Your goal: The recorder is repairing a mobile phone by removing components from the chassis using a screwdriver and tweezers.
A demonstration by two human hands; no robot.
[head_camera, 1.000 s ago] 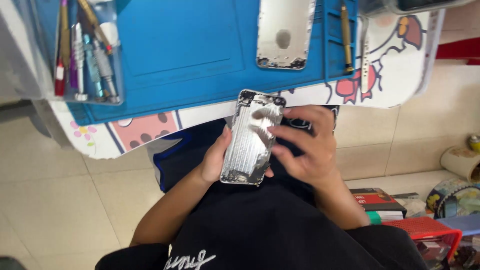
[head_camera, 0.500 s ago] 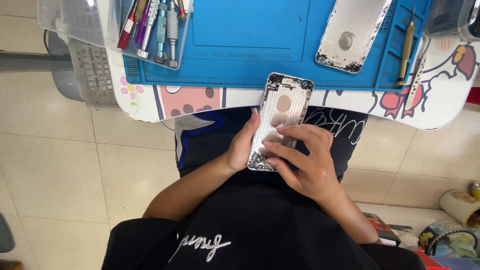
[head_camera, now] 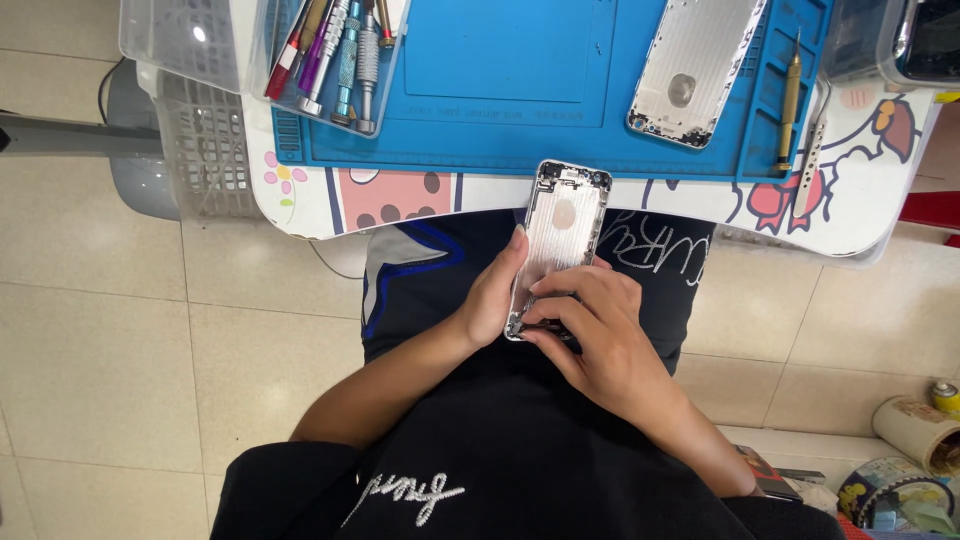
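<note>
Seen from the head camera, a seated person holds a silver phone housing (head_camera: pixel 556 240) above the lap, its open inner side facing up, ridged metal catching the light. The left hand (head_camera: pixel 492 295) grips the housing's left edge, thumb pressed along the side. The right hand (head_camera: pixel 598 338) closes over its lower end, fingertips working at the bottom corner.

Just beyond the hands, the housing's top end overlaps the edge of the surface (head_camera: pixel 395 200), which is white with pink, cartoon-style drawings. A blue rubbery work mat (head_camera: pixel 500 100) with moulded compartments covers most of it. Up and to the right of the hands lies a second silver housing (head_camera: pixel 695 75), smooth and tilted, with a round hole near its middle. Farther right, a brass-coloured screwdriver (head_camera: pixel 790 100) rests in a mat groove.

Up and to the left of the hands, a clear plastic tray (head_camera: pixel 225 45) holds several slim tools (head_camera: pixel 340 55) with red, purple and metallic knurled handles. Below the right hand, by the tiled floor (head_camera: pixel 120 350), sit rolls of tape (head_camera: pixel 915 430).
</note>
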